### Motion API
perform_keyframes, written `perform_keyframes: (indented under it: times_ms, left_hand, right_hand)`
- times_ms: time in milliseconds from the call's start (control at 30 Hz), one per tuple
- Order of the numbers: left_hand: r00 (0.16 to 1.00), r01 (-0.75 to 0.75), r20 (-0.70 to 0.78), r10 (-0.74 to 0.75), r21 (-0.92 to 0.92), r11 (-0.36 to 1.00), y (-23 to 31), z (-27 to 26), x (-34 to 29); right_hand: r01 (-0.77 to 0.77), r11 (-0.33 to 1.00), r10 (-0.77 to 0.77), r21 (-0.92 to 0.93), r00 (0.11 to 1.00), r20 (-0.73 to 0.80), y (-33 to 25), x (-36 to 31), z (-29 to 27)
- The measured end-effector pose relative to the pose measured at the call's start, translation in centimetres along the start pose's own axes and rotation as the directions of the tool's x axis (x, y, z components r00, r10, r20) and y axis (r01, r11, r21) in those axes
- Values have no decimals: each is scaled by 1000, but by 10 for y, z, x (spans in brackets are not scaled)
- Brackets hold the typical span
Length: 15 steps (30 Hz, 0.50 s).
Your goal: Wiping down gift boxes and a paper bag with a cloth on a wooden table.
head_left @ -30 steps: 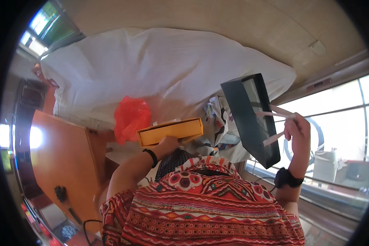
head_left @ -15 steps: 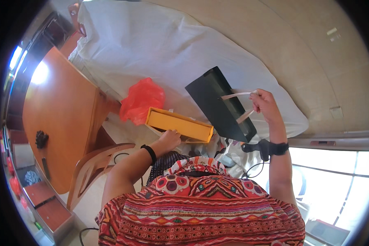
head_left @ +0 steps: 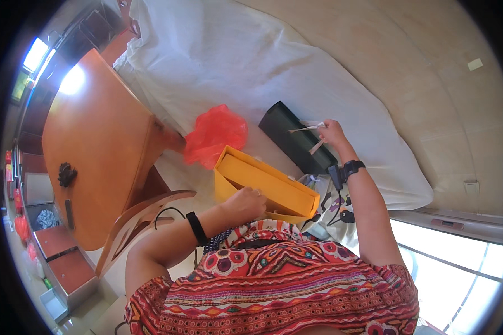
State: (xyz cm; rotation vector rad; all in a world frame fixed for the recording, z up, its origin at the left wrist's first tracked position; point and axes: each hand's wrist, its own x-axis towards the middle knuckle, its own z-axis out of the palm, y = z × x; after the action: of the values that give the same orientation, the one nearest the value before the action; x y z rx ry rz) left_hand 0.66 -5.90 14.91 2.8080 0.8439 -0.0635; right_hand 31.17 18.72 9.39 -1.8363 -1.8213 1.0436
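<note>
Currently, two hands are at work near the middle of the frame, with one yellow box and one dark bag between them. The left hand (head_left: 245, 204), at centre, is curled against the near side of the yellow box (head_left: 274, 183); I cannot tell whether its hidden fingertips grip anything. The box lies tilted, just below and left of the dark bag (head_left: 288, 142). The right hand (head_left: 333, 134), right of centre, is clenched around the bag's pale straps (head_left: 306, 128), at least two strands showing. Each wrist carries one dark band.

One red plastic bag (head_left: 215, 137) sits just above the box, left of the dark bag. One white sheet (head_left: 207, 56) spreads across the upper middle. At left are one large piece of brown wooden furniture (head_left: 95, 139), with two dark objects on its face, and one wooden chair (head_left: 129, 216).
</note>
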Motion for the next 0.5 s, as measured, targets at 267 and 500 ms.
perform_keyframes:
  times_ms: [267,500]
  left_hand:
    - [986,-150,-86,146,-35,988,-1,19,16]
    - [967,-163,-208,150,-50,985,8,37,12]
  right_hand:
    - [53,981,-113,-188,939,-324,54,16,-24]
    - [297,862,-433,-411,853,-292,13,-69,-16]
